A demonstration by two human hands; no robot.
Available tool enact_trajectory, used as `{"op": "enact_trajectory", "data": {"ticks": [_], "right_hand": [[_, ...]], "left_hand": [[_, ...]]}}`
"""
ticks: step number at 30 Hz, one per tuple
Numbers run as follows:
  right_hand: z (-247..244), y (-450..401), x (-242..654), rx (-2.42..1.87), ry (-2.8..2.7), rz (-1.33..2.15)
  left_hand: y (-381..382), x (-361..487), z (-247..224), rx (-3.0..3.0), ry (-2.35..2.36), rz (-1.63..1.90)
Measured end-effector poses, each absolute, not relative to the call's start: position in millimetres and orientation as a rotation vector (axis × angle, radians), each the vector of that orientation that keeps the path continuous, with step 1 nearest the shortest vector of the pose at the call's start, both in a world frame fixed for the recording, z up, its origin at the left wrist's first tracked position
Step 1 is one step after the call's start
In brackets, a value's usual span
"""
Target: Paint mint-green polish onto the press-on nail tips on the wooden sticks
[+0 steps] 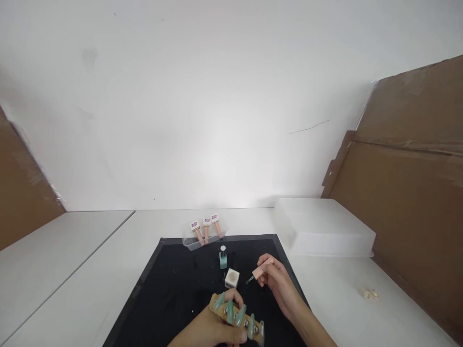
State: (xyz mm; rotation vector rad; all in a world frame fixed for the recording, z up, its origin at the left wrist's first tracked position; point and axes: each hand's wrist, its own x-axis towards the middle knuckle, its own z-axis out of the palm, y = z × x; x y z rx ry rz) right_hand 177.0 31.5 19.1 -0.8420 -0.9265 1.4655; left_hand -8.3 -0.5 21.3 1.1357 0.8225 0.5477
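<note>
My left hand (217,330) is closed around a tan nail display stand (226,312), which carries several long false nails (240,314). Most of these nails are green; the one at the right end looks clear. Between the fingers of my right hand (277,279) is a nail polish brush (262,269) with a pink handle, its dark, greenish tip pointing down and left. This tip is apart from the nails. Left of the brush stands a small white-topped square bottle (232,278). Behind it is a teal nail polish bottle (223,259) with a silvery cap.
A black mat (173,279) lies on the white table (119,255). At its back edge, a clear tray (195,246) holds 3 pink-handled bottles (206,229). A white box (325,226) stands at the back right, near cardboard (408,202). Small pale pieces (368,294) lie on the right.
</note>
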Motion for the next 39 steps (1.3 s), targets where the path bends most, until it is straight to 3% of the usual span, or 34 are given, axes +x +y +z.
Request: {"op": "enact_trajectory", "data": {"ticks": [14,27,39], "right_hand": [[13,34,184,-0.812,-0.911,1.436],[13,32,184,-0.773,-0.915,1.452],[9,35,188,-0.749,-0.908,1.453]], "left_hand": [[0,-16,21,1.098,0.845,0.438],[18,-41,26,1.566,0.911,0.530],[23,-59,37,1.564,1.112,0.326]]}}
